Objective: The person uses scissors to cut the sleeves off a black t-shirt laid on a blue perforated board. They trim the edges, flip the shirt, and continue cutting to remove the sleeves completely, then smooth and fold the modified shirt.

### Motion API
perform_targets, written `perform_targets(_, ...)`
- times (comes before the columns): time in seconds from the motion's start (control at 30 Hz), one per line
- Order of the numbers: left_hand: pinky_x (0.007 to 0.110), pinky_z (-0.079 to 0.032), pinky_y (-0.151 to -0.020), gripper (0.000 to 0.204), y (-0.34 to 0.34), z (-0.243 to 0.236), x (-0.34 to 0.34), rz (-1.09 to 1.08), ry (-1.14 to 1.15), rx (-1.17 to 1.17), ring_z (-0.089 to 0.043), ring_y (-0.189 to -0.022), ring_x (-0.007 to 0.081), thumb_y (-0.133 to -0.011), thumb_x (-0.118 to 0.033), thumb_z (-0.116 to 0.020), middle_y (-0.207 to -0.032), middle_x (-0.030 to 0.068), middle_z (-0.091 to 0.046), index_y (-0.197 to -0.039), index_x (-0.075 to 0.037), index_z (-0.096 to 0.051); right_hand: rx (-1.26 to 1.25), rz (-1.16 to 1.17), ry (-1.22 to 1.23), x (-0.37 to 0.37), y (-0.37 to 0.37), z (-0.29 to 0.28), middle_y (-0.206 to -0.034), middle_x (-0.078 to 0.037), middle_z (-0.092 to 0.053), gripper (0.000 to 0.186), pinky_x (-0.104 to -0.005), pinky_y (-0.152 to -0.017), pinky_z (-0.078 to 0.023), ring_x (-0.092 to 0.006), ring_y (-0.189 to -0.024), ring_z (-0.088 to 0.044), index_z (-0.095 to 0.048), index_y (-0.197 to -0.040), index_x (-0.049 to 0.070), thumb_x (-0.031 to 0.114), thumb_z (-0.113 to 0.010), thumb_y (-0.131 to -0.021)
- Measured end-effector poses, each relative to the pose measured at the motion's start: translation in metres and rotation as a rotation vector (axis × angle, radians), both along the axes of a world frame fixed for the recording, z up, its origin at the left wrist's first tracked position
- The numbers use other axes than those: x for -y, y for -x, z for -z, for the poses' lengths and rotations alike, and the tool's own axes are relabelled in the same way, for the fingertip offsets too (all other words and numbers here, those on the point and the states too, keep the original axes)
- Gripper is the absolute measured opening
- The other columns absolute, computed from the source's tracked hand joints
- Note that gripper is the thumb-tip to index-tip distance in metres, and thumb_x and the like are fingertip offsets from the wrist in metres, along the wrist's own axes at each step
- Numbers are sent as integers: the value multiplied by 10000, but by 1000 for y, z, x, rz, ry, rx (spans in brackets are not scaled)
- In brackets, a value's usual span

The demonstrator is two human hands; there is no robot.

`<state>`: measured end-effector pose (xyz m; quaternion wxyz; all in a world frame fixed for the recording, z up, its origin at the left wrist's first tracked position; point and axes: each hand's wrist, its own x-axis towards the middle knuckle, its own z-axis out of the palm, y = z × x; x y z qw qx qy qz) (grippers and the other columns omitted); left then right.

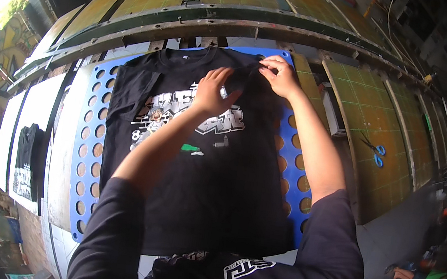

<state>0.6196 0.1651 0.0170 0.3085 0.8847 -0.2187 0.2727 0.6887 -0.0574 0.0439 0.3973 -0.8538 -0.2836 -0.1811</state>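
Note:
A black T-shirt (210, 194) with a cartoon print on its chest lies spread out, collar at the far end. Under it is a blue board (83, 177) with rows of round holes along its sides. My left hand (215, 92) rests flat on the upper chest, fingers stretched toward the collar and covering part of the print. At the far right shoulder, my right hand (280, 76) pinches the shirt's cloth between thumb and fingers. The right sleeve's edge is partly hidden by that hand.
Blue-handled scissors (378, 155) lie on a yellowish board (372, 102) to the right. Left of the blue board, a folded dark shirt (27, 161) lies on a white board (42, 99). A long metal rail (227, 26) runs across the far side, with more yellowish boards beyond.

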Motion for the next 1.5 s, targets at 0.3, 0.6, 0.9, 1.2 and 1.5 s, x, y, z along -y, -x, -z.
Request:
perform_targets(0.3, 431, -435, -909, 387, -68, -30, 68, -290, -254, -507, -546, -1114, 284, -790, -364, -618, -1133, 136, -615, -1018, -55, -668, 125, 126, 102, -4, 77, 22, -925, -65, -525, 219, -395, -751, -423, -260, -890, -536, -637, -879, 98, 180, -717, -693)
perform_targets(0.6, 375, -523, -804, 524, -69, -36, 70, -341, -236, -723, -639, -983, 286, -776, -509, -629, -1046, 158, -655, -1005, -38, -664, 254, 313, 415, -11, 100, 28, -846, -28, -532, 143, -392, -750, -341, -220, -863, -516, -668, -854, 103, 129, -668, -713)
perform_targets(0.9, 308, -472, -597, 228, -105, -53, 36, -5, 547, -840, -559, -667, 127, -802, -197, -690, -837, 51, -668, -965, -37, -679, 494, 311, 321, -6, 108, 12, -767, 1, -531, 113, -348, -681, -342, -187, -741, -533, -639, -857, 101, 57, -627, -753)
perform_targets(1.2, 338, -479, -816, 572, -113, 20, -27, -266, 410, -702, -642, -925, 291, -726, -510, -695, -940, 201, -666, -917, 29, -666, 282, 352, 341, -28, 124, 14, -888, -36, -544, 273, -382, -733, -360, -225, -845, -543, -604, -942, 103, 149, -714, -696)
perform_targets(1.5, 375, -512, -826, 507, -63, -47, 8, -496, -145, -684, -641, -974, 268, -681, -473, -688, -1020, 134, -668, -979, -63, -682, 234, 408, 522, -29, 130, 25, -914, -42, -496, 270, -399, -781, -327, -226, -902, -501, -582, -945, 110, 102, -678, -693)
